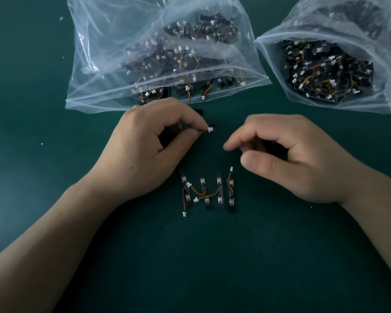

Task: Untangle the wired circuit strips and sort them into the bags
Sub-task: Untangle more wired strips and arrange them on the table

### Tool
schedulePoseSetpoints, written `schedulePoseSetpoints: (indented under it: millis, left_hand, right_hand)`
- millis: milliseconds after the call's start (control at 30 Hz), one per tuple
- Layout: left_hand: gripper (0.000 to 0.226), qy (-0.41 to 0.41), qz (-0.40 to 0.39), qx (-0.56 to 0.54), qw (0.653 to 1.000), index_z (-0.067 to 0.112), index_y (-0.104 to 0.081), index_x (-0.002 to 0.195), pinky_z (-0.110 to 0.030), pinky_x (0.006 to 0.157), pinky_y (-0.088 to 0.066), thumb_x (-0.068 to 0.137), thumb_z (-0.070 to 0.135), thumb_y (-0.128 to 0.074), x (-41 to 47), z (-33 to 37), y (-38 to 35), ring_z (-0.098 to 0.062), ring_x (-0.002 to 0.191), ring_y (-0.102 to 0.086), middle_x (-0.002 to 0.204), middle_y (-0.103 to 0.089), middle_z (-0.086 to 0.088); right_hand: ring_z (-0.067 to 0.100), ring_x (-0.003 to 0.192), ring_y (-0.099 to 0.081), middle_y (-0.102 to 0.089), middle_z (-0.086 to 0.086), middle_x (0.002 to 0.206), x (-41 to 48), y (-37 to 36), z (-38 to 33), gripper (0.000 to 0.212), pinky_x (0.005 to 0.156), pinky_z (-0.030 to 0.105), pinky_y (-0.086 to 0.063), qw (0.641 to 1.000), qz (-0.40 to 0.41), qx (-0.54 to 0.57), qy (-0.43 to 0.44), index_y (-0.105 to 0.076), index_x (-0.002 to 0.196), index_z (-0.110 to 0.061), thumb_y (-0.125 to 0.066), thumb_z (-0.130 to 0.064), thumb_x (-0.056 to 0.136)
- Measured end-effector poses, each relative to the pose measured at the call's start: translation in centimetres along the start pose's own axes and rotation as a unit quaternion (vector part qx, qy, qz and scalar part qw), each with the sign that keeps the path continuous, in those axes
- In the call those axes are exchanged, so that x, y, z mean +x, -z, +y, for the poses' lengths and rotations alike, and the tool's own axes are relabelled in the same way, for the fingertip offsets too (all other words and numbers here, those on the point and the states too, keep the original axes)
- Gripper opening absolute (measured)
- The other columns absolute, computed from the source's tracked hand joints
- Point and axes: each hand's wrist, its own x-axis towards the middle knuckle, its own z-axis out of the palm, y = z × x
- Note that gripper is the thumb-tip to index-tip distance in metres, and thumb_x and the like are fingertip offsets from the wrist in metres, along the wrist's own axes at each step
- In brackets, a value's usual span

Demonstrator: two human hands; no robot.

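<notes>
Two clear bags on the green mat (54, 222): left bag (113, 64) lying with its mouth toward the person, right bag (370, 71) open, both full of wired circuit strips. Four loose strips (219, 190) lie side by side on the mat, near, between the wrists, wires crossing. Left hand (145, 150) pinches a wire just behind its white connector (210, 129), thumb and forefinger closed. Right hand (287, 154) half curled, fingers apart, holding nothing.
</notes>
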Motion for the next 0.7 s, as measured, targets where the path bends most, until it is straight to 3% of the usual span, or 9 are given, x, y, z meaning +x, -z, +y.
schedulePoseSetpoints:
  millis: [100,200,300,467,700]
  left_hand:
    - [0.012,0.037,0.03,-0.05,0.998,0.033,-0.072,0.102,-0.025,0.079,-0.053,0.099,0.023,-0.067,0.02,-0.02,0.17,-0.011,0.087,-0.07,0.098,-0.074,0.015]
    - [0.014,0.047,0.03,-0.12,0.991,0.035,-0.066,0.101,-0.039,0.078,-0.058,0.102,0.021,-0.063,0.18,0.05,0.09,-0.016,0.084,-0.073,0.101,-0.078,0.015]
    - [0.014,0.053,0.022,-0.205,0.977,0.03,-0.063,0.102,-0.035,0.076,-0.061,0.104,0.017,-0.059,0.28,0.19,0.09,-0.018,0.082,-0.075,0.1,-0.08,0.008]
    - [0.017,0.082,0.014,-0.265,0.961,0.027,-0.063,0.101,-0.017,0.074,-0.055,0.105,0.011,-0.057,0.69,0.06,0.35,-0.008,0.075,-0.072,0.098,-0.08,0.007]
    - [0.013,0.098,0.009,-0.312,0.945,0.02,-0.061,0.102,-0.015,0.074,-0.053,0.103,0.008,-0.061,0.99,-0.14,0.56,-0.005,0.082,-0.071,0.091,-0.078,0.006]
  right_hand:
    - [0.023,0.087,-0.061,-0.063,-0.008,0.107,0.11,-0.29,0.15,0.028,0.073,0.026,-0.046,0.999,0.027,-0.031,0.001,-0.069,0.121,-0.023,-0.057,-0.04,0.101]
    - [0.019,0.105,-0.06,-0.056,-0.01,0.135,0.08,-0.43,0.21,0.03,0.085,0.019,-0.043,0.998,0.025,-0.054,0.01,-0.066,0.126,-0.027,-0.056,-0.041,0.102]
    - [0.016,0.125,-0.058,-0.051,-0.011,0.149,-0.06,-0.37,0.19,0.029,0.097,0.026,-0.046,0.998,-0.003,-0.055,0.02,-0.067,0.129,-0.029,-0.052,-0.038,0.105]
    - [0.011,0.137,-0.056,-0.06,-0.006,0.145,-0.02,-0.33,0.07,0.03,0.11,0.031,-0.044,0.998,-0.005,-0.052,0.045,-0.069,0.131,-0.018,-0.051,-0.022,0.107]
    - [0.007,0.131,-0.058,-0.063,-0.005,0.139,0.09,-0.36,-0.09,0.034,0.109,0.026,-0.045,0.997,0.004,-0.06,0.048,-0.066,0.136,-0.011,-0.052,-0.017,0.106]
